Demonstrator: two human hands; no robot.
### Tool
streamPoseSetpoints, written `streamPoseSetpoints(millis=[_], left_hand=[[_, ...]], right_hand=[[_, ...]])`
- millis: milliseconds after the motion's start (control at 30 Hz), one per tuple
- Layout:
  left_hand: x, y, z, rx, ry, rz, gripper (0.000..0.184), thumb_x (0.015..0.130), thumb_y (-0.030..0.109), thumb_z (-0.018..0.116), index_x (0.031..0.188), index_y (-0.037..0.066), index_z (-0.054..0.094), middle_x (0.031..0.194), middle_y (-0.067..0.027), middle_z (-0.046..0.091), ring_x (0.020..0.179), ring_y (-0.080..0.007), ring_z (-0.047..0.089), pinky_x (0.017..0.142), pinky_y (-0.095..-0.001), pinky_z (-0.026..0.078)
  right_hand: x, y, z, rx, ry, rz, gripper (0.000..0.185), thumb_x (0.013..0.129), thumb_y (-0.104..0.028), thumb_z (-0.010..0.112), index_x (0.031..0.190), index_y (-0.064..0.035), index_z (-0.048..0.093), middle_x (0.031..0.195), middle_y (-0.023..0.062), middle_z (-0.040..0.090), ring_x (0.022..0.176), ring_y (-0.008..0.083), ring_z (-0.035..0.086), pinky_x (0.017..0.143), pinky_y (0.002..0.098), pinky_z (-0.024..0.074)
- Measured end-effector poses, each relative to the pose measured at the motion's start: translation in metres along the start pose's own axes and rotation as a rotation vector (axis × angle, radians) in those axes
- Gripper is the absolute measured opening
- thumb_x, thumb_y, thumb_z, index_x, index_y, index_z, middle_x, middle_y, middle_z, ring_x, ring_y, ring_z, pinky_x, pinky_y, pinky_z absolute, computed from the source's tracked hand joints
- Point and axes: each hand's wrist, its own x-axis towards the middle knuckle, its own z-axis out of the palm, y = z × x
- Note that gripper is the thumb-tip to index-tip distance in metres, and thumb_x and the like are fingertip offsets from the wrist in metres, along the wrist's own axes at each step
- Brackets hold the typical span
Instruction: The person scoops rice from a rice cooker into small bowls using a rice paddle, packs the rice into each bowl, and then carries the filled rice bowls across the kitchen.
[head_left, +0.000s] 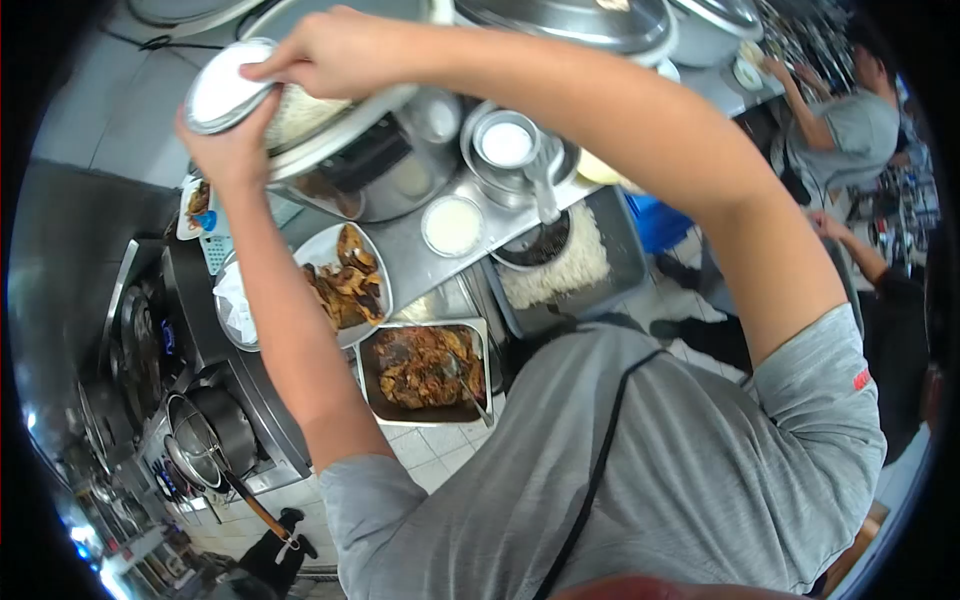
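At the upper left, a round container (228, 88) with a silvery rim and a flat white top is tilted over a large pot of white rice (300, 118). My left hand (228, 150) grips it from below and the left side. My right hand (318, 55) pinches its right edge, thumb and fingers closed on the rim. Whether the white top is a lid or contents I cannot tell. On the steel counter below stand a bowl with white contents (453, 226) and a metal bowl (505, 142) also holding something white, with a ladle handle (541, 190) beside it.
A white plate of browned food pieces (385, 290) lies near my left forearm. Below it stands a metal tray of saucy food (420, 380) with a spoon. A grey tub (630, 270) holds rice and a dark-filled bowl. Two people work at the right, one in grey (850, 130).
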Motion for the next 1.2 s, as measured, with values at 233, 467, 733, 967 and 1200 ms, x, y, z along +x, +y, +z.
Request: streamPoseSetpoints(millis=[233,467,733,967,1200], left_hand=[[-0.084,0.07,0.016,-0.209,0.041,0.046,0.11,0.06,0.002,0.101,0.149,-0.004,0.038,0.134,-0.0214,0.063,0.117,-0.0253,0.067,0.1,-0.0397,0.06],[-0.224,0.109,-0.014,0.01,-0.076,-0.051,0.128,0.053,0.025,0.104,0.158,0.005,0.033,0.145,-0.0161,0.052,0.134,-0.0304,0.055,0.115,-0.0477,0.047],[-0.387,0.068,-0.013,0.084,-0.123,-0.464,0.123,0.06,0.01,0.101,0.157,0.007,0.027,0.148,-0.017,0.051,0.137,-0.0297,0.053,0.116,-0.046,0.045],[-0.448,0.022,0.028,0.169,0.062,-0.521,0.118,0.065,0.011,0.103,0.153,0.0,0.024,0.145,-0.0213,0.048,0.136,-0.0311,0.052,0.118,-0.0459,0.041],[-0.454,-0.008,0.069,0.229,0.208,-0.591,0.12,0.07,0.011,0.1,0.155,-0.003,0.016,0.151,-0.0261,0.039,0.139,-0.0342,0.048,0.118,-0.0467,0.04]], right_hand=[[-0.098,-0.068,-0.041,-0.058,0.061,-0.127,0.039,0.098,-0.012,0.063,0.135,-0.0139,0.073,0.103,0.0227,0.076,0.094,0.042,0.073,0.088,0.0467,0.0588],[-0.226,-0.105,-0.12,0.274,0.07,0.243,0.043,0.105,-0.018,0.059,0.146,-0.0046,0.06,0.1,0.0099,0.073,0.084,0.0193,0.069,0.077,0.0357,0.0562],[-0.377,-0.05,-0.149,0.47,0.19,0.651,0.038,0.112,-0.022,0.054,0.147,-0.007,0.058,0.095,0.0016,0.066,0.08,0.0077,0.054,0.074,0.0264,0.0491],[-0.436,-0.055,-0.056,0.382,-0.146,0.915,0.025,0.11,-0.015,0.053,0.131,-0.0032,0.062,0.097,0.0037,0.067,0.084,0.0115,0.057,0.078,0.0297,0.0495],[-0.412,-0.048,0.034,0.406,-0.154,0.809,0.04,0.107,-0.018,0.059,0.142,-0.002,0.05,0.086,0.0213,0.069,0.077,0.0358,0.068,0.075,0.0449,0.0526]])
